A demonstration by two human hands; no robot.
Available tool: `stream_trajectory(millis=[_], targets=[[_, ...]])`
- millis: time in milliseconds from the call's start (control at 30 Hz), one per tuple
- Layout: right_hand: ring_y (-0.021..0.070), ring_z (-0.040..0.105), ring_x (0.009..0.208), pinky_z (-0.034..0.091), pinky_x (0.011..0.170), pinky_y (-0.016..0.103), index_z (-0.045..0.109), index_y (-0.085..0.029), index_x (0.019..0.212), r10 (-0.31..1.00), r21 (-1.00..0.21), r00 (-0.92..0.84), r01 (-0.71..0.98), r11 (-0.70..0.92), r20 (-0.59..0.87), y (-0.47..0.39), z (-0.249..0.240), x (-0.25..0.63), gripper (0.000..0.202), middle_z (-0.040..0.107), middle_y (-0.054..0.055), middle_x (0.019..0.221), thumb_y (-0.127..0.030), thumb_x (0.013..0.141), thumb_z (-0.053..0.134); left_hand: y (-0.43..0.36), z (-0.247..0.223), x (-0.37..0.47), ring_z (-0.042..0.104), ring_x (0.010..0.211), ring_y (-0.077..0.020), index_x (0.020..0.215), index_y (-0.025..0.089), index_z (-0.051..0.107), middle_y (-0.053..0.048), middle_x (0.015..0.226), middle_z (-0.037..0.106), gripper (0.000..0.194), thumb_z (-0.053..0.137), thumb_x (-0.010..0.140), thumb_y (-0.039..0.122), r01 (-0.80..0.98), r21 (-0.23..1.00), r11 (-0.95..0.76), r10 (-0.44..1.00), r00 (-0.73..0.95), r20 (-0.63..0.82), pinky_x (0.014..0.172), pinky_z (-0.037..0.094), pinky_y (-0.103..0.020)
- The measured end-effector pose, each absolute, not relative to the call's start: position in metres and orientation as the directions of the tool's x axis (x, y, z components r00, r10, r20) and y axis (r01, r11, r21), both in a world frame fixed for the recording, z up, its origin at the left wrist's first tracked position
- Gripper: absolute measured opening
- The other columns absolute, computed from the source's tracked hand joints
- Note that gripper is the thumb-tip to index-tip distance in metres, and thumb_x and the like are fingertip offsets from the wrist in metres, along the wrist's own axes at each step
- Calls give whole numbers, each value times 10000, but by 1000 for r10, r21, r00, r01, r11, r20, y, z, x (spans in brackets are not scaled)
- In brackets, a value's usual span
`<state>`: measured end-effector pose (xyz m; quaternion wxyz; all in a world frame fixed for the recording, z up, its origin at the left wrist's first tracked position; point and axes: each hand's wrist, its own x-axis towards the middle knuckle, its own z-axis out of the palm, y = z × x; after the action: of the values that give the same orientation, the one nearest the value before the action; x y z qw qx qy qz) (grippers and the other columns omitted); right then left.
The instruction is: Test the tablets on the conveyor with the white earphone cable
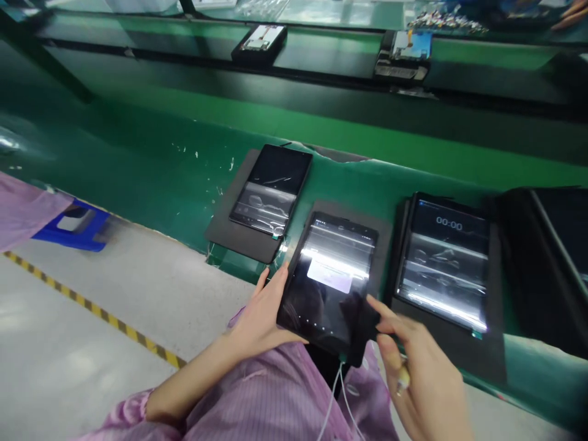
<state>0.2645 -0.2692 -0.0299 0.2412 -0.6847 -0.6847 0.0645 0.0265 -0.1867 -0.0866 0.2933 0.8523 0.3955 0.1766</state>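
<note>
In the head view, a tablet (328,306) with a pale pop-up box on its screen lies tilted on a dark pad at the table's near edge. My left hand (264,312) holds its left edge, thumb along the bottom. My right hand (413,361) is beside its right edge, index finger stretched toward the screen, other fingers curled round a small yellowish pen-like tool (403,376). A white cable (335,398) hangs below the tablet. One dark tablet (273,190) lies up and left on a pad; another, showing 00:00 (445,263), lies to the right.
Beyond the green table (138,165) runs a conveyor-like line with two opened devices (261,43) (407,52). A black object (546,263) stands at the right. A blue stool (76,226) and a person's pink sleeve (27,208) are at the left. Another person's hand (572,15) shows top right.
</note>
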Motion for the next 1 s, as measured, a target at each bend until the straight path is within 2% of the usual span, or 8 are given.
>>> stream_trajectory(millis=[167, 300, 367, 500, 633, 733, 867, 1000], targets=[[238, 669, 1073, 454, 926, 386, 565, -204, 1113, 878, -139, -258, 931, 338, 404, -230, -32, 255, 258, 758, 42, 913, -280, 1065, 323, -180, -87, 12, 558, 1280, -363, 1531, 185, 266, -216, 1390, 576, 982, 631, 800, 728, 462, 537, -706, 694, 603, 394, 1087, 374, -547], [256, 667, 1096, 426, 960, 418, 552, -188, 1128, 880, -134, -307, 917, 375, 361, -226, -41, 255, 284, 760, 48, 923, -321, 1072, 306, -156, -77, 9, 611, 1170, -272, 1354, 228, 504, -147, 1283, 640, 417, 586, 949, 288, 598, 443, -668, 730, 408, 549, 994, 454, -430], [261, 661, 1121, 419, 984, 429, 540, -207, 1072, 890, -189, -288, 910, 370, 354, -230, -45, 260, 270, 761, 58, 981, -356, 1069, 316, -141, -76, 12, 518, 1302, -323, 1379, 217, 489, -184, 1414, 543, 492, 632, 910, 257, 726, 392, -566, 781, 318, 538, 1050, 407, -489], [285, 601, 1234, 446, 1015, 483, 483, -235, 941, 938, -508, -98, 819, 266, 333, -242, -40, 269, 184, 724, 103, 1164, -355, 1041, 387, -113, -79, 24, 218, 1473, -486, 1467, 173, 427, -256, 1614, 230, 791, 705, 821, 535, 843, 308, -442, 855, 291, 430, 1115, 227, -661], [200, 709, 686, 576, 640, 350, 509, -272, 994, 967, -907, 250, 418, -61, 50, -250, -17, 276, 150, 754, 57, 1017, -398, 1019, 432, -100, -79, 33, 262, 1462, -482, 1456, 189, 475, -240, 1598, 297, 669, 623, 874, 485, 851, 222, -476, 855, 390, 341, 1119, 180, -673], [135, 480, 420, 433, 397, 254, 550, -306, 934, 901, -902, 367, 266, -339, -231, -245, -1, 284, 229, 691, -4, 720, -534, 943, 526, -98, -79, 35, 290, 1469, -431, 1466, 191, 466, -200, 1595, 332, 578, 514, 923, 381, 871, 218, -441, 880, 371, 298, 1143, 171, -633], [190, 598, 597, 523, 519, 244, 591, -350, 960, 834, -781, 275, 299, -548, -479, -233, 7, 307, 414, 643, 9, 685, -639, 705, 742, -88, -78, 28, 234, 1485, -449, 1497, 135, 412, -212, 1615, 270, 645, 489, 915, 402, 895, 238, -376, 912, 313, 265, 1148, 111, -661], [205, 625, 669, 544, 577, 262, 648, -386, 1042, 748, -688, 211, 298, -662, -629, -217, 17, 338, 452, 672, 45, 777, -706, 724, 680, -64, -77, 10, 181, 1498, -456, 1518, 114, 374, -229, 1621, 237, 690, 490, 912, 423, 901, 258, -348, 928, 291, 234, 1148, 33, -684]])
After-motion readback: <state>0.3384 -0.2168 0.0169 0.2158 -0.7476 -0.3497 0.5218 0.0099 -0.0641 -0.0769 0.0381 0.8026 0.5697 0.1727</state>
